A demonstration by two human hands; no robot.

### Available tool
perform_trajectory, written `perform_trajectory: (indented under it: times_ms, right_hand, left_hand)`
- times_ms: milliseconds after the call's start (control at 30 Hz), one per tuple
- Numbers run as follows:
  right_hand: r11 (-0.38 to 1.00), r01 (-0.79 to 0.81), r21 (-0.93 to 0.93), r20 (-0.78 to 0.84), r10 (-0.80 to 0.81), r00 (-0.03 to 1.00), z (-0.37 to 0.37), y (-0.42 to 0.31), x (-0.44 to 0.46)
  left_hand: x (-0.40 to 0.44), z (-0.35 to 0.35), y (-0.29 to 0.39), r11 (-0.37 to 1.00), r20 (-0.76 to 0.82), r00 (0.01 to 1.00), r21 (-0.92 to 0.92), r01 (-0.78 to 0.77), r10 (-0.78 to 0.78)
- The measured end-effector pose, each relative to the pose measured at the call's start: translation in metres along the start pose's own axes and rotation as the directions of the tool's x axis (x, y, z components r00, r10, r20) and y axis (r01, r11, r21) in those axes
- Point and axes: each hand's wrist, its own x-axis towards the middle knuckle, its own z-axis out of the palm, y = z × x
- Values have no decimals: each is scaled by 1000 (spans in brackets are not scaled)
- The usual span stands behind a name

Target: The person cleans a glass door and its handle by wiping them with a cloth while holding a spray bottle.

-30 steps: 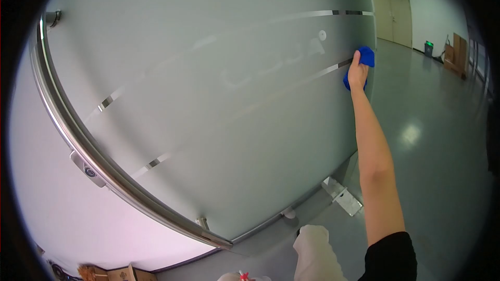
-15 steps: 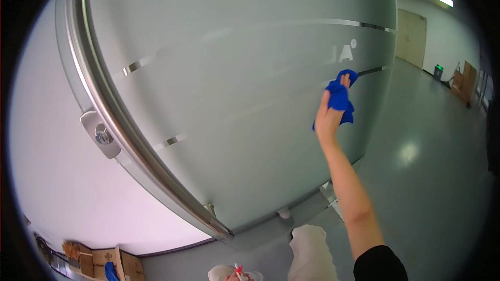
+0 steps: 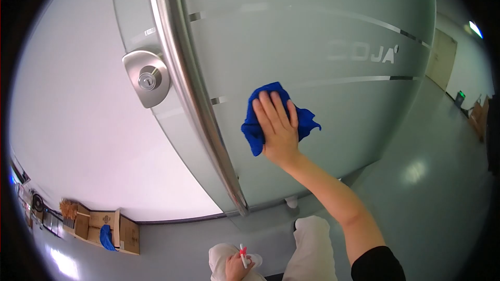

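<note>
Right hand (image 3: pixel 281 138) has an open grip, fingers flat over the blue cloth (image 3: pixel 254 136) on the frosted glass door (image 3: pixel 312 161), right of the long metal handle (image 3: pixel 194 80). Near side, left hand (image 3: pixel 237 269)'s grip is closed on a red-and-white thing (image 3: pixel 242 254).

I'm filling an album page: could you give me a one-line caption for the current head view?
A right hand spreads over a blue cloth on a frosted glass door, near its metal handle.

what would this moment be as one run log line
right hand: flat on blue cloth | cloth: against frosted glass door | left hand: holding white-and-red item | metal handle: left of cloth
</note>
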Motion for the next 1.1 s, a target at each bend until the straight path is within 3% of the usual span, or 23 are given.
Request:
perform_trajectory:
  times_ms: [200, 333, 467, 567, 667, 767, 867, 967, 1100]
  right_hand:
    - [967, 250, -56, 124, -241, 962, 13, -31, 24]
    - [931, 340, 135, 211, -362, 908, 18, -37, 40]
    - [848, 527, 49, 296, -516, 804, 17, -37, 59]
    - [801, 598, 10, 330, -568, 754, 14, -30, 64]
    - [767, 640, 47, 250, -629, 736, 16, -15, 63]
    - [777, 627, -52, 259, -596, 760, 1, -3, 59]
    - [854, 518, -41, 219, -499, 839, -11, 14, 46]
    - [923, 384, -2, 238, -373, 897, -26, 32, 35]
    - [963, 255, -93, 277, -221, 935, -49, 68, 16]
  left_hand:
    - [-4, -8, 4, 1000, -16, 1000, -8, -18, 18]
    - [-2, 1, -6, 1000, 7, 1000, -10, -11, 11]
    - [-2, 1, -6, 1000, 10, 1000, -11, -6, 6]
    - [-2, -4, -3, 1000, 10, 1000, -6, 13, -13]
    - [-2, 2, -8, 1000, -44, 999, -31, 4, -5]
    - [-5, -2, -5, 997, -49, 998, -68, 21, -24]
    - [-5, 0, -8, 998, -130, 990, -21, -65, 62]
    - [-6, -3, -6, 1000, -58, 998, -8, -25, 25]
    - [-4, -5, 0, 999, -73, 996, -1, -45, 45]
